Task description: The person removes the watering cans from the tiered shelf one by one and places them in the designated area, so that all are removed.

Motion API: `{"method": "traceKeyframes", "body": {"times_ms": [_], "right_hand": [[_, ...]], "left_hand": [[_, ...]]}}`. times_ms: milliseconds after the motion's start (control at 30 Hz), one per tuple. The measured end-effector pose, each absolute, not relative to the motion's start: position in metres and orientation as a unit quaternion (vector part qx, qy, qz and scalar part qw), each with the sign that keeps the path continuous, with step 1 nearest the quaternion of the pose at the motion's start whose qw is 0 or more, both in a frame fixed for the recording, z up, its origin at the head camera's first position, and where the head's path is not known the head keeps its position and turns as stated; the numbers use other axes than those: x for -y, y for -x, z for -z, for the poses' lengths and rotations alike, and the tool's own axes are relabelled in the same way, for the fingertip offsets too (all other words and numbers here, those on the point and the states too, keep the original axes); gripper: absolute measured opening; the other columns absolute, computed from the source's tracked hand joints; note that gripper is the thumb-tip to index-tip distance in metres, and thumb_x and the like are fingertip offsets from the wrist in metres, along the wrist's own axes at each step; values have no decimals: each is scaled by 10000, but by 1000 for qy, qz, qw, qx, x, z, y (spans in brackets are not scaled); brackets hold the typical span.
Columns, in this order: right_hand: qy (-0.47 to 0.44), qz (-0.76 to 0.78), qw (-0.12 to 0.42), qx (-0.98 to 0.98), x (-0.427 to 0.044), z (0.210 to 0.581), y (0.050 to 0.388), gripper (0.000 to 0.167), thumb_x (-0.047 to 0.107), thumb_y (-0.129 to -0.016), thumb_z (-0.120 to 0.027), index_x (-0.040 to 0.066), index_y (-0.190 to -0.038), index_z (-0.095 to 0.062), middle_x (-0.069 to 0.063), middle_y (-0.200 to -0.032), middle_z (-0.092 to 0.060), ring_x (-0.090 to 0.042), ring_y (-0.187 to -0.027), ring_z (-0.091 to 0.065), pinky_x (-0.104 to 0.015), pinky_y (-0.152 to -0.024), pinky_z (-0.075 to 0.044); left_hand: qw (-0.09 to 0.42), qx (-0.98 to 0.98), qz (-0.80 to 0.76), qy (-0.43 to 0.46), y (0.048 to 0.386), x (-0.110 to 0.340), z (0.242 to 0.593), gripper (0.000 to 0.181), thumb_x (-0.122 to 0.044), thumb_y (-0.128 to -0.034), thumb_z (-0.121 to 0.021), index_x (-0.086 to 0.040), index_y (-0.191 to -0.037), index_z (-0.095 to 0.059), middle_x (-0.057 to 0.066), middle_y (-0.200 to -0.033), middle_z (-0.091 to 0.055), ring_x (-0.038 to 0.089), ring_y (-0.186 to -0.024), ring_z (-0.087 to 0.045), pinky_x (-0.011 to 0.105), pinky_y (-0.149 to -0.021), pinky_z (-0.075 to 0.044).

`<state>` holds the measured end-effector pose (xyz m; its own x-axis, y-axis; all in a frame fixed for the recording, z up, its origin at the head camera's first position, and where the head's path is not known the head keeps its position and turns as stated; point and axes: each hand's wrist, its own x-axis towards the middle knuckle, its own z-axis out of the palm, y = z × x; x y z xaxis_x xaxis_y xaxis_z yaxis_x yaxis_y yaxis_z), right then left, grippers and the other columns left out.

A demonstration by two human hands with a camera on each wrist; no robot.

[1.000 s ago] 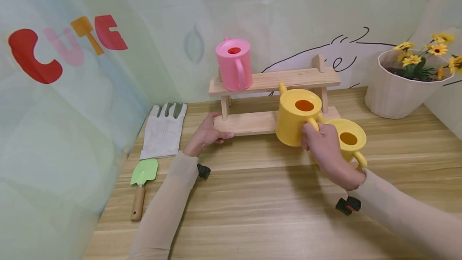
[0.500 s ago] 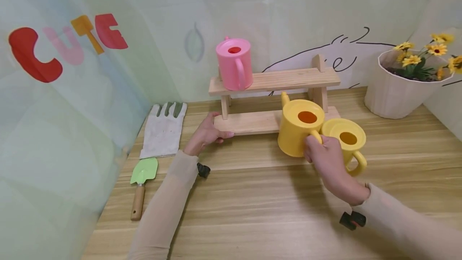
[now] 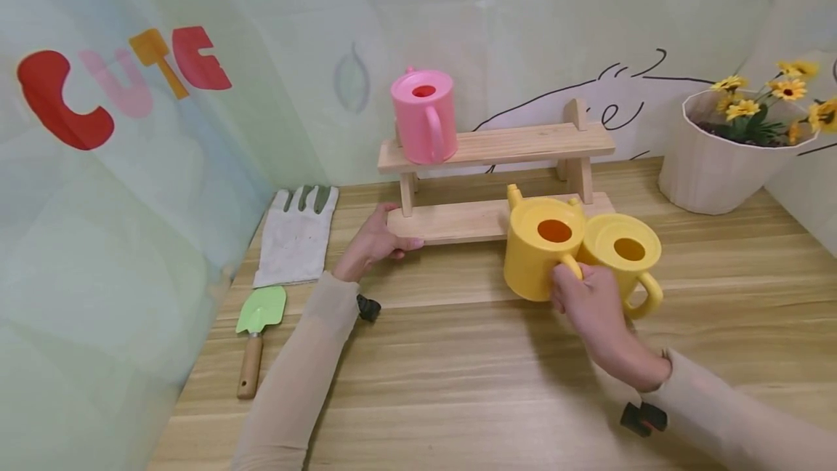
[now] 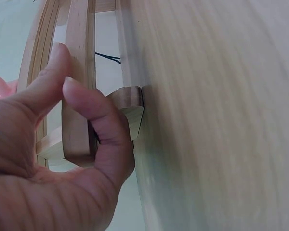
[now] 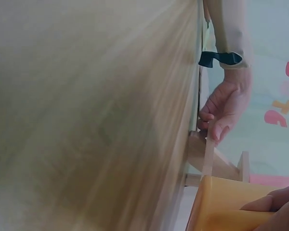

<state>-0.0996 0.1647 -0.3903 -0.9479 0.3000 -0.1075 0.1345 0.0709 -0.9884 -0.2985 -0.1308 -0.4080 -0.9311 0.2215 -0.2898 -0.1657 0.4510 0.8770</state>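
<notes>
My left hand (image 3: pixel 375 242) grips the left end of the lower board of a two-tier wooden plant stand (image 3: pixel 451 222). In the left wrist view, its thumb and fingers (image 4: pixel 113 144) curl round the board's end. With my right hand (image 3: pixel 598 315) I hold the handle of a yellow watering can (image 3: pixel 532 256), spout toward the back, in front of the lower board. Whether its base touches the table cannot be told. A second yellow watering can (image 3: pixel 628 238) stands close at its right, partly hidden by my right hand. On the upper board sits a pink watering can (image 3: pixel 425 118).
A white glove (image 3: pixel 294 238) lies at the left, with a green hand trowel (image 3: pixel 260 311) in front of it. At the back right stands a white pot (image 3: pixel 716 166) of yellow flowers (image 3: pixel 742 107). Printed cloth walls (image 3: pixel 275 57) border the wooden table (image 3: pixel 458 384).
The held yellow watering can has come down and toward me, away from the stand, with my right hand on its handle. My left hand has stayed on the lower board.
</notes>
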Motion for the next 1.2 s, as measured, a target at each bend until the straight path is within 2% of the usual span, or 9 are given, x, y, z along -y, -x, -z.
{"method": "traceKeyframes", "body": {"times_ms": [633, 1200], "right_hand": [[150, -665, 38, 731, -162, 408, 95, 466, 81, -1004, -540, 127, -551, -441, 33, -505, -417, -119, -519, -396, -236, -526, -319], [147, -658, 36, 738, -161, 413, 91, 463, 74, -1008, -544, 113, -555, -456, 30, -503, -439, -118, -524, -410, -234, -524, -314]], "left_hand": [[183, -831, -526, -18, 299, 130, 409, 1003, -51, -902, -892, -81, -1677, -257, 242, -1426, -549, 169, -870, -605, 173, -580, -547], [182, -831, -525, -16, 298, 132, 408, 1033, -55, -902, -895, -104, -1698, -239, 258, -1419, -545, 133, -753, -596, 171, -561, -538]]}}
